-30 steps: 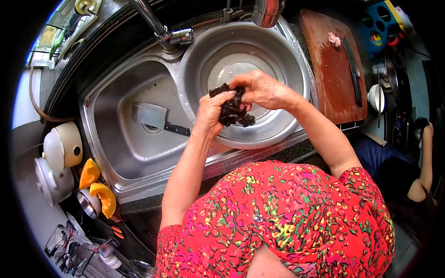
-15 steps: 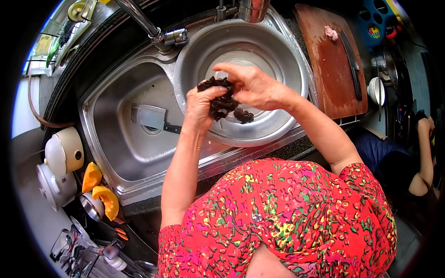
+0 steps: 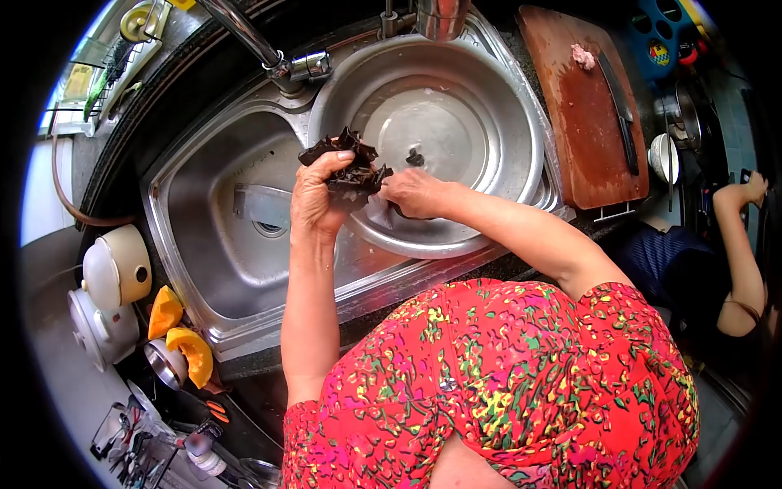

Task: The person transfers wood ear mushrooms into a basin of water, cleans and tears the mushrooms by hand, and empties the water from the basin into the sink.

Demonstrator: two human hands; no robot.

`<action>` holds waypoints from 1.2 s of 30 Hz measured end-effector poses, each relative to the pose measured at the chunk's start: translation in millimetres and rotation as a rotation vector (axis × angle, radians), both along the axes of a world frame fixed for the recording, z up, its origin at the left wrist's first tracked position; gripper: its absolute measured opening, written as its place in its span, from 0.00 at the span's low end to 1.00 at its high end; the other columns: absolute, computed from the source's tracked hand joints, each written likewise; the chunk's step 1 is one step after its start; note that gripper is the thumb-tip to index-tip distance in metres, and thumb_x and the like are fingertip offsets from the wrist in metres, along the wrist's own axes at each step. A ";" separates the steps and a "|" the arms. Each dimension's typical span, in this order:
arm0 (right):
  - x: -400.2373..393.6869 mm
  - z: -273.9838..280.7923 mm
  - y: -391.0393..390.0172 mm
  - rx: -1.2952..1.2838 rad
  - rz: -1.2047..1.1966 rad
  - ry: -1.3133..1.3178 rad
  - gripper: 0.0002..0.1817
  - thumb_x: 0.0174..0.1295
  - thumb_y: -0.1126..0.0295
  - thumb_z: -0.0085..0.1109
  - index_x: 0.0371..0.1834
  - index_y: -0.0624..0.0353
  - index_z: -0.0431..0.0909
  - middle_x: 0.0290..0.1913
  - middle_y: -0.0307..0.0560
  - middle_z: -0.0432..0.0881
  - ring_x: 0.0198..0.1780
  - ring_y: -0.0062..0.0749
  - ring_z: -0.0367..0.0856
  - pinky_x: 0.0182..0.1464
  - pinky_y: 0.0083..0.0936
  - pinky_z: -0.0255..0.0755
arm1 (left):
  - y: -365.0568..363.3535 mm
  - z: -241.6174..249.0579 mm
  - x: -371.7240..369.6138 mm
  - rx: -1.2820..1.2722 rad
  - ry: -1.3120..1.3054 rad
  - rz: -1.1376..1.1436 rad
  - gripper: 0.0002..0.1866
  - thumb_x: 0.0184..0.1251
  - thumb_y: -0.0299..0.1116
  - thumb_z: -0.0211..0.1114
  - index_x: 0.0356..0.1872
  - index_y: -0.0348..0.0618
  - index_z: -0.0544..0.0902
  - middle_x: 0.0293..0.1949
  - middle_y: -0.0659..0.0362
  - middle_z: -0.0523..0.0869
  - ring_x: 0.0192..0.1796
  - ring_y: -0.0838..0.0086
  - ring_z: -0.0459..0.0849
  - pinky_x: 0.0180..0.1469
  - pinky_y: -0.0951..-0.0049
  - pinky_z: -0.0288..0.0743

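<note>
My left hand (image 3: 319, 196) is wrapped round a bunch of dark, ruffled pieces (image 3: 355, 167), held up over the left rim of a large metal basin (image 3: 509, 122). Close to its right, my right hand (image 3: 417, 194) is closed, fingers down over the near part of the basin. A dark bit shows under its fingers, too hidden to name. One small dark piece (image 3: 415, 157) lies in the basin's shallow water. In the left sink bowl (image 3: 220, 236), a cleaver (image 3: 262, 204) lies partly behind my left hand.
A faucet (image 3: 285, 69) stands behind the sinks. On the right, a wooden board (image 3: 562, 122) holds a knife (image 3: 617, 106) and a pink lump (image 3: 582, 56). Orange squash pieces (image 3: 191, 354) and pale pots (image 3: 114, 269) are at the left. Another person's arm (image 3: 737, 253) shows far right.
My left hand has moved left with the dark bunch. My right hand has come away from it, lower and toward me, and its fingers have closed. The other person's arm has shifted.
</note>
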State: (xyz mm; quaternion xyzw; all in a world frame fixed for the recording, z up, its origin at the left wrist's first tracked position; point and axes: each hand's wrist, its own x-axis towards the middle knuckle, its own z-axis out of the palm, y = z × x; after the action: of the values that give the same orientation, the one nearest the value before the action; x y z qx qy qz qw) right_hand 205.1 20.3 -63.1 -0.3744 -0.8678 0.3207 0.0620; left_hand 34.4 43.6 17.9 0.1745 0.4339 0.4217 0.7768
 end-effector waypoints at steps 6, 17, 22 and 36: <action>37.6 19.6 26.1 0.105 -0.367 0.034 0.05 0.46 0.77 0.50 0.28 0.62 0.72 0.33 0.56 0.75 0.37 0.52 0.76 0.38 0.40 0.69 | -4.4 -2.5 -11.2 -0.010 -0.078 0.004 0.17 0.48 0.32 0.58 0.40 0.31 0.75 0.33 0.52 0.80 0.34 0.65 0.80 0.32 0.68 0.77; 28.8 -3.6 41.2 -0.054 -0.279 0.008 0.09 0.43 0.79 0.45 0.27 0.62 0.74 0.29 0.61 0.76 0.38 0.52 0.76 0.40 0.38 0.69 | -14.0 -0.6 -9.9 -0.047 -0.080 0.029 0.16 0.49 0.30 0.58 0.39 0.31 0.76 0.32 0.51 0.82 0.32 0.65 0.82 0.30 0.69 0.78; 53.5 33.2 0.9 -0.240 0.086 -0.131 0.16 0.50 0.72 0.54 0.44 0.56 0.71 0.40 0.59 0.71 0.39 0.56 0.74 0.43 0.43 0.69 | -15.0 -5.4 -5.0 -0.079 -0.044 0.023 0.16 0.49 0.30 0.58 0.39 0.31 0.76 0.31 0.50 0.81 0.31 0.64 0.81 0.31 0.68 0.77; 67.1 51.0 -0.4 -0.855 -0.595 0.496 0.06 0.50 0.78 0.55 0.32 0.68 0.75 0.23 0.46 0.78 0.18 0.23 0.75 0.18 0.18 0.71 | -23.3 0.5 11.0 -0.084 0.013 0.026 0.11 0.50 0.24 0.60 0.36 0.31 0.77 0.29 0.51 0.82 0.30 0.65 0.82 0.33 0.68 0.79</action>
State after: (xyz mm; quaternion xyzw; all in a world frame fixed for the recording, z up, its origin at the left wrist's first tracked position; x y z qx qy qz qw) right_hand 272.2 19.8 -12.1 -0.5078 -0.4777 0.6901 0.1942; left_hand 45.4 20.3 18.3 0.1389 0.4586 0.4122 0.7749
